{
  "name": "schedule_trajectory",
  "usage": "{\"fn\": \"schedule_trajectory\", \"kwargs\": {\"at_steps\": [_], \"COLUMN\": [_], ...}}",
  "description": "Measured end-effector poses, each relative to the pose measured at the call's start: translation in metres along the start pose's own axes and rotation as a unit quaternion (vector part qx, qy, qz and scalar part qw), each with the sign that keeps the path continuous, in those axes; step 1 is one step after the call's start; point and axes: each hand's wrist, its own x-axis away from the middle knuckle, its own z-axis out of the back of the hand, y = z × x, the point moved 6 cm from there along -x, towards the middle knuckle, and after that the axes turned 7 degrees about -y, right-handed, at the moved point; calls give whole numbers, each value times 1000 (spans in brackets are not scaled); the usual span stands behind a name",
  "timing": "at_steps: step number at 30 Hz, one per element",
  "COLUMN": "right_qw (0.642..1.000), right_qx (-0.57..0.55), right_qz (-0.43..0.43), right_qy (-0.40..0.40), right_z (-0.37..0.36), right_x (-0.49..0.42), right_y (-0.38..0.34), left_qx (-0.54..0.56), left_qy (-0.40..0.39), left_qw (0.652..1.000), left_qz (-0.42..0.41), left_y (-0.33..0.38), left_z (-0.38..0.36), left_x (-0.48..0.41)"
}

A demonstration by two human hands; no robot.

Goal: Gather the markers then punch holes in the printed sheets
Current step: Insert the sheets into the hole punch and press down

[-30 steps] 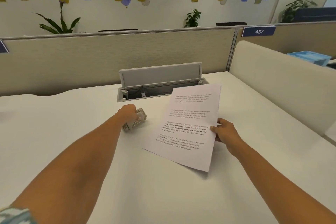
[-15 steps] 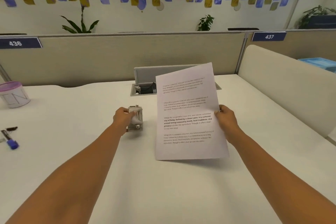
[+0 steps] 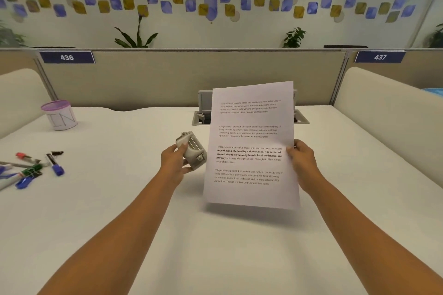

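Head view, one entry per item, each placed against the grey cable hatch that is sitting sunk in the white desk with its lid standing up.

1. Printed white paper sheet, four blocks of black text. It is standing nearly upright in front of the hatch, lifted off the desk, and is hiding the hatch's middle from me.

2. Right hand. It is pinching the sheet's right edge about halfway down, thumb lying on the printed face and the other fingers going behind the paper.

3. Small grey metal hole punch. It is sitting nearer to me than the hatch and just to the left, beside the sheet's left edge and tilted. I cannot tell whether its base is touching the desk.

4. Left hand. It is gripping the punch, fingers curling round the body and thumb resting on the top lever.

5. Loose markers with red, green and blue caps. They are lying scattered on the desk far to the left of the hatch, near the frame's edge, well apart from both hands.

6. White paper cup with a lavender rim, hand-lettered. It is standing upright on the desk well to the left of the hatch, beyond the markers.

7. Beige partition. It is running directly behind the hatch, carrying blue plates numbered 436 and 437.
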Motion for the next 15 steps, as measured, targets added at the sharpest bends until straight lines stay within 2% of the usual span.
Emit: {"fn": "schedule_trajectory", "kwargs": {"at_steps": [8, 15], "right_qw": [1000, 999], "right_qx": [23, 40], "right_qz": [20, 24], "right_qy": [-1, -19], "right_z": [-5, -7], "right_x": [4, 9], "right_y": [-2, -5], "left_qx": [15, -35], "left_qy": [-11, -58], "left_qw": [1000, 997], "left_qz": [-20, -45], "left_y": [5, 14], "left_z": [-3, -8], "left_x": [15, 20]}}
